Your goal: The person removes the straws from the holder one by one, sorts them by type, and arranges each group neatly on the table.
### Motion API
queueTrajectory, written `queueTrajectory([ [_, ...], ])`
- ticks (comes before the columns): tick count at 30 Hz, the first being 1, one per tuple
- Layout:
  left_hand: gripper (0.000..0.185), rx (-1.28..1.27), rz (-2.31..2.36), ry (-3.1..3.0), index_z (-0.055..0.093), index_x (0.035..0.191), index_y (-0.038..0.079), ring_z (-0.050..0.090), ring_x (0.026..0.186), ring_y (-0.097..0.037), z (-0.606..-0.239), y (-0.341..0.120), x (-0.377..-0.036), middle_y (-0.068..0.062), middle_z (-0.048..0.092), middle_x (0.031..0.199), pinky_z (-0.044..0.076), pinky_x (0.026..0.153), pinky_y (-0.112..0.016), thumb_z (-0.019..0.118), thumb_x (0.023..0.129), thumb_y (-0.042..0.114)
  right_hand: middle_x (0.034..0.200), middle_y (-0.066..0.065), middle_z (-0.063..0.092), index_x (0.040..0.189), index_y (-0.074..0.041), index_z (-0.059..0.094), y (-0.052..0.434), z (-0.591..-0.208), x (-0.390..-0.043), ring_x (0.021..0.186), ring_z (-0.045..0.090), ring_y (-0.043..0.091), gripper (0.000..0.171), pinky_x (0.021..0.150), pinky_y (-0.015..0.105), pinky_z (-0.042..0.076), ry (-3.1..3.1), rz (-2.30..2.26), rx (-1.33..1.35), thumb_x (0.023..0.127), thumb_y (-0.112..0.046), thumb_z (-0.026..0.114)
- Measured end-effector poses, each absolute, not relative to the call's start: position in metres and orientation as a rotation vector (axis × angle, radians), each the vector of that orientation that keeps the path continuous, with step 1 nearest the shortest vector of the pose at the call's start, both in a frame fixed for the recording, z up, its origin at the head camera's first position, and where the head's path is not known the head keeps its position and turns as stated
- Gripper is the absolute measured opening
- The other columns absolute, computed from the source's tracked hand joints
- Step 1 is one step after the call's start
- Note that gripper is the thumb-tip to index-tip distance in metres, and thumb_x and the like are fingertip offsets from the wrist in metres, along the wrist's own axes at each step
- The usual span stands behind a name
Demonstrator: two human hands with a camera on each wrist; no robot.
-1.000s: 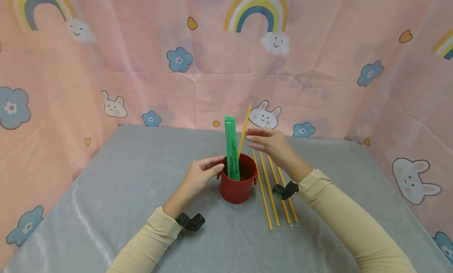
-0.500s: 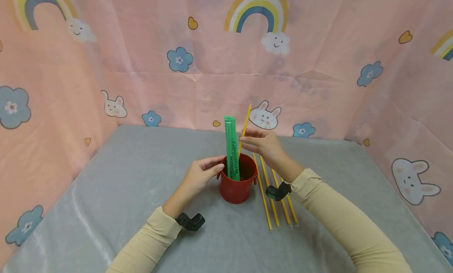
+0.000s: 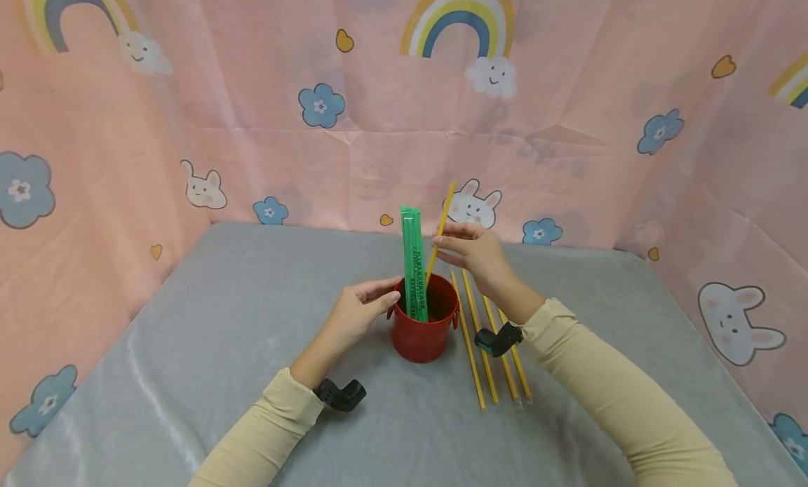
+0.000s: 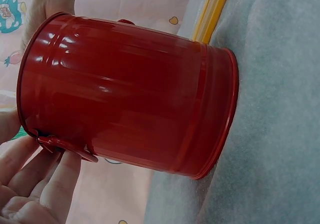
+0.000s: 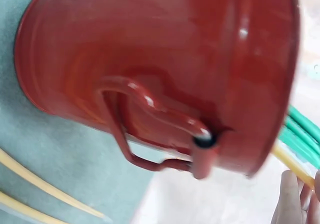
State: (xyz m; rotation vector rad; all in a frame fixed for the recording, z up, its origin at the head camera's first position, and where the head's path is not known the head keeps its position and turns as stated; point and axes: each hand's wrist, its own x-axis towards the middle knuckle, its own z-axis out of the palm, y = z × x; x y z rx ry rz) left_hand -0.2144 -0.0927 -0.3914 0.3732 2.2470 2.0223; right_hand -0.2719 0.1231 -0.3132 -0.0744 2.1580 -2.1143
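My left hand holds the rim of a small red metal bucket at its left side, thumb by the rim. In the left wrist view the fingers lie under the bucket's side handle. Several slim green printed packets stand upright inside the bucket. My right hand pinches a yellow straw above the bucket's back right rim. The straw leans right, and its lower end is hidden in the bucket. The right wrist view shows the straw beside the green packets.
Several yellow straws with clear wrapper ends lie side by side on the grey cloth, right of the bucket, partly under my right wrist. A pink patterned curtain encloses the back and sides.
My right hand has moved left to the yellow straw and taken hold of it. The straw's top has since tilted slightly right. My left hand and the bucket have stayed put.
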Motion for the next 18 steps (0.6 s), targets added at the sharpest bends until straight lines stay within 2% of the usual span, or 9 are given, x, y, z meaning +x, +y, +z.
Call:
queueTrajectory([
  [3, 0.04, 0.372, 2.019, 2.246, 0.063, 0.135, 0.007, 0.062, 0.123, -0.021, -0.392, -0.093, -0.215, -0.012, 0.064, 0.135, 0.05, 0.105, -0.036, 0.066, 0.097, 0.019, 0.096, -0.008, 0.07, 0.123, 0.001, 0.06, 0.125, -0.307, -0.271, 0.086, 0.07, 0.002, 0.035, 0.086, 0.029, 0.059, 2.162, -2.148, -0.083, 0.092, -0.012, 0.072],
  [7, 0.04, 0.377, 2.019, 2.243, 0.063, 0.135, 0.007, 0.062, 0.124, -0.022, -0.392, -0.094, -0.215, -0.012, 0.064, 0.135, 0.05, 0.105, -0.037, 0.066, 0.097, 0.019, 0.095, -0.008, 0.071, 0.11, -0.007, 0.064, 0.127, -0.299, -0.269, 0.086, 0.071, 0.002, 0.021, 0.088, 0.031, 0.059, 2.173, -2.17, -0.103, 0.092, -0.011, 0.072],
  [13, 0.041, 0.378, 2.01, 2.258, 0.063, 0.135, 0.007, 0.063, 0.122, -0.021, -0.39, -0.094, -0.214, -0.012, 0.065, 0.135, 0.051, 0.105, -0.037, 0.066, 0.096, 0.019, 0.093, -0.008, 0.072, 0.107, -0.009, 0.065, 0.131, -0.289, -0.267, 0.084, 0.071, 0.002, 0.017, 0.078, 0.025, 0.06, 2.164, -2.224, -0.113, 0.092, -0.012, 0.071],
  [18, 0.04, 0.369, 2.016, 2.25, 0.063, 0.135, 0.007, 0.063, 0.123, -0.022, -0.39, -0.093, -0.214, -0.012, 0.065, 0.135, 0.05, 0.106, -0.038, 0.066, 0.096, 0.019, 0.091, -0.01, 0.072, 0.098, -0.017, 0.069, 0.135, -0.282, -0.266, 0.083, 0.072, 0.002, 0.01, 0.077, 0.023, 0.06, 2.14, -2.256, -0.145, 0.093, -0.008, 0.069],
])
